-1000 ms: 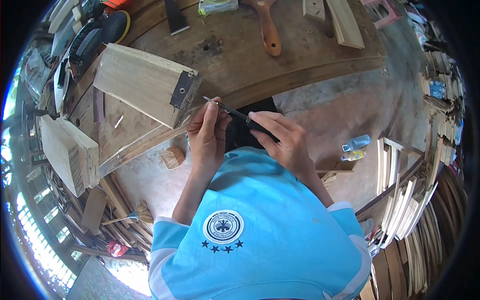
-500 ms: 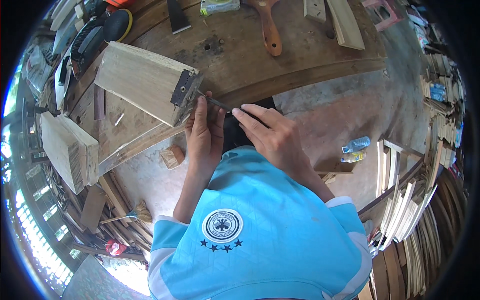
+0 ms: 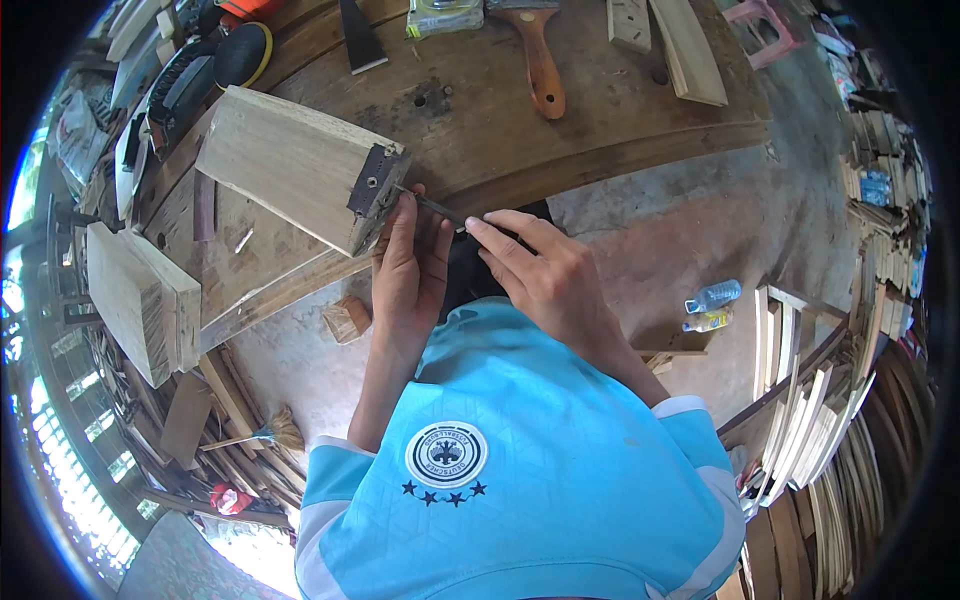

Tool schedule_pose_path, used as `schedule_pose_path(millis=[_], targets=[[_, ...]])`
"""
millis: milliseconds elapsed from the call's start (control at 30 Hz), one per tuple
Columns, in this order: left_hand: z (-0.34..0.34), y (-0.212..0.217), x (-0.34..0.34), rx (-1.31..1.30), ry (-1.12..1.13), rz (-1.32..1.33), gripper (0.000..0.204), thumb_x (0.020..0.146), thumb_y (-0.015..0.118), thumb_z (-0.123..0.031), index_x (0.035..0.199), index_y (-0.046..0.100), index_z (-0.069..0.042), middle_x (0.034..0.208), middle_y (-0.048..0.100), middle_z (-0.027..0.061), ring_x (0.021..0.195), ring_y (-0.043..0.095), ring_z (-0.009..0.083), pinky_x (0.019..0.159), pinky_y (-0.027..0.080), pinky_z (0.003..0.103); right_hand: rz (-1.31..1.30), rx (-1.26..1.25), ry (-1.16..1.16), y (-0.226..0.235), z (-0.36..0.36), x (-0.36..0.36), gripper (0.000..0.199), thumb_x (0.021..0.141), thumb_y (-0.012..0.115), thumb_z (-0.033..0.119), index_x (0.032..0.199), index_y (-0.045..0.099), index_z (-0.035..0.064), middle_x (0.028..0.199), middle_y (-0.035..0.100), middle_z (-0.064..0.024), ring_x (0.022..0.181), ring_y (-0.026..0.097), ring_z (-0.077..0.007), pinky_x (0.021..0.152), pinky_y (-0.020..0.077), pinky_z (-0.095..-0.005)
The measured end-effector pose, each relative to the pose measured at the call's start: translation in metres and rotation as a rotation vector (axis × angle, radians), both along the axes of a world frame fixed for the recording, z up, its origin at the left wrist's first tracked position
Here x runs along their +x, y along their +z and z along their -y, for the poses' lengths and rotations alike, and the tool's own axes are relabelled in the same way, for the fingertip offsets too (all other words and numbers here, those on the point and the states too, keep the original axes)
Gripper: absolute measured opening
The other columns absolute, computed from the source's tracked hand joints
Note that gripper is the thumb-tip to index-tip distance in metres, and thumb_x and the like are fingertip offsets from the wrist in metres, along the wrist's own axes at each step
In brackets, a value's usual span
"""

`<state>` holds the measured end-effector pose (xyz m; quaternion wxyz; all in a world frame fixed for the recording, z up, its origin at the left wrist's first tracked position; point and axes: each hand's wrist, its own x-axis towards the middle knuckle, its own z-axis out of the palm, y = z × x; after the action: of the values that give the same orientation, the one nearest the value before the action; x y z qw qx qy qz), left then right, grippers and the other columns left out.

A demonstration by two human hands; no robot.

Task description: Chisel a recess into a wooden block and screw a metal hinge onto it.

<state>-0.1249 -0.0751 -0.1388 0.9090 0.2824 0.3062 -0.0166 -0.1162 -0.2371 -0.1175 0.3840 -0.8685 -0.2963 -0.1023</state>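
Wood scraps ring the desk (image 3: 620,120), where a brush (image 3: 540,65) lies. Since a moment ago my right hand (image 3: 550,280), clamped on a thin tool (image 3: 432,206), has pushed its tip against the metal plate (image 3: 372,182) on the block (image 3: 290,165). My left hand (image 3: 408,265), fingers together, steadies the tool beside the block's end.

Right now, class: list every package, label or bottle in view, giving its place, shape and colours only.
Flat packet: top edge of the workbench, rectangular, yellow-green and clear.
Plastic bottle: lying on the floor at right, clear with a blue cap.
Second bottle: beside it, yellowish.
Round badge: on the blue shirt, white and dark.
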Motion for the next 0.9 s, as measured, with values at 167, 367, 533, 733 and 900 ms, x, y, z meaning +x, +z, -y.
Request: schedule_pose_path(millis=[167,367,533,733,900], targets=[[-0.001,0.004,0.002,0.001,0.025,-0.019,0.018,0.087,0.056,-0.016,0.105,0.057,-0.01,0.106,0.059,0.0003,0.093,0.058,0.0096,0.077,0.053,0.025,-0.158,0.071,0.006,0.012,-0.005,0.001,0.044,0.068,0.064,-0.001,0.111,0.056,0.0017,0.1,0.052,-0.0112,0.078,0.06,-0.0245,0.066,0.0523,-0.0307],[-0.002,0.003,0.001,-0.013,0.028,0.026,0.021,0.088,0.056,-0.015,0.108,0.055,-0.008,0.106,0.059,0.0025,0.092,0.058,0.0111,0.077,0.053,0.026,-0.21,0.073,0.028,0.014,-0.003,0.003,0.043,0.067,0.062,-0.004,0.109,0.056,0.0005,0.097,0.049,-0.0104,0.076,0.06,-0.0247,0.066,0.0519,-0.0312],[-0.013,0.033,-0.028,0.475,-0.261,0.081,0.015,0.088,0.055,-0.01,0.099,0.059,0.0,0.093,0.061,0.009,0.083,0.06,0.0147,0.072,0.051,0.025,-0.169,0.128,0.015,0.007,0.0,0.006,0.036,0.069,0.063,-0.003,0.104,0.059,0.0017,0.098,0.055,-0.0107,0.078,0.06,-0.0243,0.068,0.0516,-0.032],[-0.077,0.075,0.017,1.702,-0.293,0.64,0.016,0.08,0.062,-0.006,0.094,0.064,0.0,0.085,0.064,0.0129,0.075,0.061,0.0174,0.067,0.048,0.026,-0.106,0.288,-0.031,0.001,0.0,0.003,0.023,0.073,0.063,-0.002,0.096,0.062,0.0018,0.095,0.06,-0.0105,0.082,0.06,-0.025,0.069,0.0513,-0.032],[-0.105,0.056,0.116,2.297,-0.404,0.877,0.018,0.081,0.061,-0.02,0.085,0.066,-0.003,0.082,0.063,0.0088,0.089,0.057,0.0241,0.082,0.04,0.032,-0.144,0.475,-0.025,-0.017,-0.004,0.006,0.019,0.075,0.063,0.001,0.093,0.06,0.0019,0.088,0.06,-0.0101,0.07,0.06,-0.0197,0.06,0.05,-0.028]])
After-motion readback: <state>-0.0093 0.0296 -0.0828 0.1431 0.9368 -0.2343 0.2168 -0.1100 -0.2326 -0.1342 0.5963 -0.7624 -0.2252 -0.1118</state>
